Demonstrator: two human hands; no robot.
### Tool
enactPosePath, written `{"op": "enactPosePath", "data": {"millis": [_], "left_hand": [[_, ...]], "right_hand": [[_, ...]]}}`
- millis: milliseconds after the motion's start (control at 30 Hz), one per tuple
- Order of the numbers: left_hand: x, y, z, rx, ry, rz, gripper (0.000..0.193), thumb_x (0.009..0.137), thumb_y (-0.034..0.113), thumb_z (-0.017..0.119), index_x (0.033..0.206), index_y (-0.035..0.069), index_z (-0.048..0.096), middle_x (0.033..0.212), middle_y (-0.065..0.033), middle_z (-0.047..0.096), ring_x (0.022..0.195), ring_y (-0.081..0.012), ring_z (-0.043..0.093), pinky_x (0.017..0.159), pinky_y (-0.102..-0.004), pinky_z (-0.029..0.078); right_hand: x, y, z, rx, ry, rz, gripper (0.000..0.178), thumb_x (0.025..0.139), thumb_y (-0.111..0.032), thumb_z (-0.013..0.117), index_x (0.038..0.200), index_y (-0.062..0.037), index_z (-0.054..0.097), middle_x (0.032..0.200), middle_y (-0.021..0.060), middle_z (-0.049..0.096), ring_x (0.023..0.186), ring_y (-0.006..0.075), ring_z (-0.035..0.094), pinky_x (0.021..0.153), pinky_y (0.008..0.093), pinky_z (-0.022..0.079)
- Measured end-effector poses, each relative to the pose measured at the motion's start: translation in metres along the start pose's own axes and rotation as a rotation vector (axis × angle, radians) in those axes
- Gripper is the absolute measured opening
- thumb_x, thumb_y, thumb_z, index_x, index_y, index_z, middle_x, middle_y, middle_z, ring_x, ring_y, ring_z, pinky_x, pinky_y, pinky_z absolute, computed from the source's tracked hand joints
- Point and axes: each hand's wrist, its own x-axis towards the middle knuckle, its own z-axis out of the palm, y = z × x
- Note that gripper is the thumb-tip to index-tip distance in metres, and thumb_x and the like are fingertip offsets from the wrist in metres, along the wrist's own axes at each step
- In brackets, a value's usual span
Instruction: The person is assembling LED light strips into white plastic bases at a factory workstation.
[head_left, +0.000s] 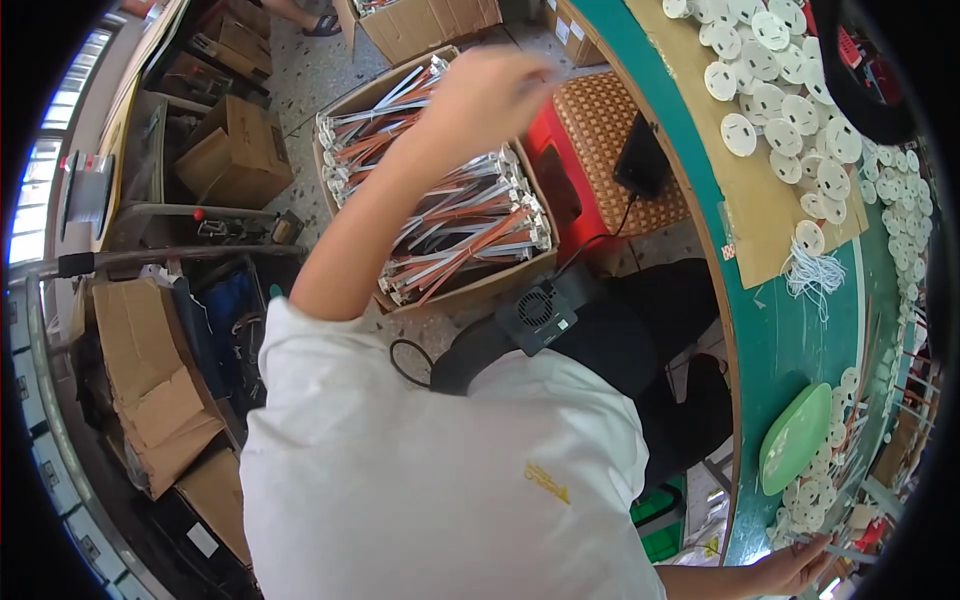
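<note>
My left hand (495, 95), blurred by motion, is above the far end of a cardboard carton (470, 295). Its fingers are smeared, and I cannot make out anything in them. Bundles of orange and grey-white cables with white ends (465, 245) fill the carton. At the lower right rim of the view, my right hand (790, 569) is at the edge of the green-topped table (765, 345), fingers stretched out. I see nothing held in it. Close to it lie white round discs (808, 500) and a light green oval dish (795, 440).
Many white discs (780, 80) cover a brown sheet on the table, with a bunch of white string (815, 275) nearby. A woven-top stool (610, 140) bears a black device. A small black fan box (537, 315) rests near my lap. Cardboard boxes (235, 155) stand at left.
</note>
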Motion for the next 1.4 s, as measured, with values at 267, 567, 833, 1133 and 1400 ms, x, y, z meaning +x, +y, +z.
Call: {"op": "enactPosePath", "data": {"millis": [267, 567, 833, 1133, 1400], "left_hand": [[-0.263, -0.097, 0.056, 0.300, -0.841, -0.502, 0.055, 0.077, 0.036, 0.073, 0.121, 0.009, 0.057, 0.111, -0.0161, 0.065, 0.102, -0.0349, 0.063, 0.084, -0.0474, 0.052], [-0.299, -0.085, 0.084, 0.255, -0.862, -0.635, 0.077, 0.076, 0.040, 0.074, 0.139, 0.006, 0.043, 0.133, -0.0189, 0.053, 0.124, -0.0356, 0.051, 0.100, -0.0449, 0.046], [-0.254, -0.149, 0.090, 0.343, -0.439, -0.797, 0.083, 0.076, 0.028, 0.075, 0.147, 0.008, 0.036, 0.153, -0.0198, 0.031, 0.133, -0.0389, 0.042, 0.106, -0.0430, 0.042], [-0.255, -0.128, 0.122, 0.520, -0.866, -0.903, 0.126, 0.064, 0.039, 0.088, 0.156, 0.031, 0.003, 0.162, -0.0137, 0.014, 0.147, -0.0389, 0.020, 0.114, -0.0510, 0.031], [-0.221, -0.163, 0.109, 0.473, -0.645, -0.977, 0.081, 0.082, 0.037, 0.068, 0.151, 0.025, 0.028, 0.107, -0.0145, 0.069, 0.099, -0.0351, 0.067, 0.088, -0.0513, 0.050]], "right_hand": [[-0.002, -0.046, 0.028, 0.119, 0.085, -0.061, 0.018, 0.079, -0.009, 0.078, 0.074, -0.0021, 0.062, 0.067, 0.0029, 0.050, 0.061, 0.0156, 0.046, 0.056, 0.0341, 0.040], [-0.004, -0.055, 0.022, 0.136, 0.064, -0.148, 0.025, 0.080, -0.013, 0.079, 0.071, -0.0009, 0.059, 0.066, 0.0019, 0.048, 0.061, 0.0136, 0.044, 0.055, 0.0320, 0.039], [-0.013, -0.039, 0.008, 0.093, 0.061, -0.119, 0.023, 0.081, -0.011, 0.078, 0.071, -0.0025, 0.059, 0.065, 0.0023, 0.050, 0.060, 0.0135, 0.046, 0.053, 0.0317, 0.038], [0.000, 0.006, -0.014, -0.137, -0.026, -0.002, 0.035, 0.095, -0.020, 0.067, 0.118, 0.0062, 0.064, 0.112, 0.0102, 0.068, 0.084, 0.0105, 0.059, 0.066, 0.0207, 0.045], [0.005, 0.027, -0.014, -0.130, -0.119, 0.048, 0.034, 0.096, -0.019, 0.065, 0.119, 0.0064, 0.063, 0.108, 0.0123, 0.069, 0.097, 0.0152, 0.064, 0.082, 0.0240, 0.051]]}}
